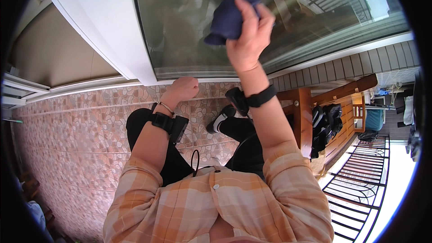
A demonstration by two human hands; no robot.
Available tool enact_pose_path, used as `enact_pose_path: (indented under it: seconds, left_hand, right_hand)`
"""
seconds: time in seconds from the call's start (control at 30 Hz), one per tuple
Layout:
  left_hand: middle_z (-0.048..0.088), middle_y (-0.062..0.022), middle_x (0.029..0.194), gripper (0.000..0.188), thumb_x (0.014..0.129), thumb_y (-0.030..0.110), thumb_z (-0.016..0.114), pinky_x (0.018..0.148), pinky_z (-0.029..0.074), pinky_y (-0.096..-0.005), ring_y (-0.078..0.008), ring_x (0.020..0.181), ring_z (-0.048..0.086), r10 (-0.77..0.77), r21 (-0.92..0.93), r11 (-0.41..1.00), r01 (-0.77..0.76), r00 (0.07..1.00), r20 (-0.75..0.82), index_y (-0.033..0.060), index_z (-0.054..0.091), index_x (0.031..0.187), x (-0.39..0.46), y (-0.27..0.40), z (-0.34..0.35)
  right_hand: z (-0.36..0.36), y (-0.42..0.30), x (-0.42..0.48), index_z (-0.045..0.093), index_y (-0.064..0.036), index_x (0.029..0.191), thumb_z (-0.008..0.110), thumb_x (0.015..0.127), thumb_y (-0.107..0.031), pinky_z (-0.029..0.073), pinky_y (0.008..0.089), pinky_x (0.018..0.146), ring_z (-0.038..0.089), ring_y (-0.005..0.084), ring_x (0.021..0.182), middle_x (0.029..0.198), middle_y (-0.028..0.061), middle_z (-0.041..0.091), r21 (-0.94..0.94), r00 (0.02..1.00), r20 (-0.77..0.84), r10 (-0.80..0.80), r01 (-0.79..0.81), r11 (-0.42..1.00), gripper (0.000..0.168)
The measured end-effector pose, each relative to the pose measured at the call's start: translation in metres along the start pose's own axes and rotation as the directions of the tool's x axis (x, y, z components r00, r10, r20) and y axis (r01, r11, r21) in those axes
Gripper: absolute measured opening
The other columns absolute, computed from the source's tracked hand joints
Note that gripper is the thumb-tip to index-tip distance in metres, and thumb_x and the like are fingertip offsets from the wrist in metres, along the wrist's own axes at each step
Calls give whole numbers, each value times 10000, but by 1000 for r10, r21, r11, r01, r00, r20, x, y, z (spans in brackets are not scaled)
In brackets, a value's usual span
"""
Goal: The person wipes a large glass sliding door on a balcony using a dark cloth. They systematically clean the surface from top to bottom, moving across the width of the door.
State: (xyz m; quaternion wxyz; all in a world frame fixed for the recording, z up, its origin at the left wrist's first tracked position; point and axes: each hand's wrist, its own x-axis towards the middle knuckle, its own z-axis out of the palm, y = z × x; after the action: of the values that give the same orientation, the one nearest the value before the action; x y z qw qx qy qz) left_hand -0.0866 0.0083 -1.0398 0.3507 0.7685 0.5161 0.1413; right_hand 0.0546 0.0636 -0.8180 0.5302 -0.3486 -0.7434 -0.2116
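A dark blue cloth (225,18) is bunched under my right hand (250,33), against the glass pane (179,33) of a door or window. The fingers grip its near side, and part of the cloth is blurred. Reflections of railings show in the glass. My left hand (184,87) is curled with nothing visible in it, near the bottom of the white frame (146,71) and above my knee. Black straps with small devices circle both forearms, and a thin bracelet (166,107) is on the left wrist.
Stone-patterned tiles (84,141) cover the floor. To the right stands a wooden bench (347,125) bearing a black bag (325,126). A black metal railing (357,179) runs along the right side. Left of the white frame is a beige panel (64,47).
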Motion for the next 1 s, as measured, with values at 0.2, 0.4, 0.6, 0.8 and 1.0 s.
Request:
enact_pose_path:
  seconds: [0.2,0.4,0.6,0.8,1.0]
  left_hand:
    - [631,-218,798,201,740,168,546,693,482,-487,-413,792,603,-7,-21,1000,7,1000,-2,-3,649,763,-6,14,-9]
    - [634,-221,814,201,743,171,548,696,480,-489,-416,798,601,-5,-58,998,5,1000,2,4,655,776,-4,8,-6]
    - [637,-216,801,202,755,167,536,687,476,-493,-422,786,601,6,-3,1000,-6,1000,10,6,656,774,-2,9,-6]
    - [650,-213,815,198,770,164,547,714,492,-485,-409,806,623,-93,52,995,91,995,32,7,666,784,-16,10,-15]
    - [688,-164,862,306,899,301,544,708,524,-418,-272,855,681,-275,-297,905,304,952,137,23,661,949,-23,-8,-14]
  right_hand:
    - [-8,15,-169,617,-224,1172,627,548,141,516,384,839,550,320,1075,1157,89,525,-165,700,623,350,-320,933,724]
    - [-30,19,-43,608,-92,1171,528,598,152,461,393,924,548,391,1038,1136,178,504,54,953,113,282,-289,956,627]
    - [-10,19,-53,620,-130,1171,610,559,113,486,397,877,564,371,1013,1119,169,525,-6,976,74,205,-205,979,659]
    - [15,2,-235,557,-210,1250,627,720,54,523,428,799,587,355,1022,1180,107,550,-191,517,598,612,-650,735,597]
    - [-2,6,-230,505,-42,1303,651,848,-89,484,346,877,630,279,982,1104,168,630,142,55,685,727,-988,-59,480]
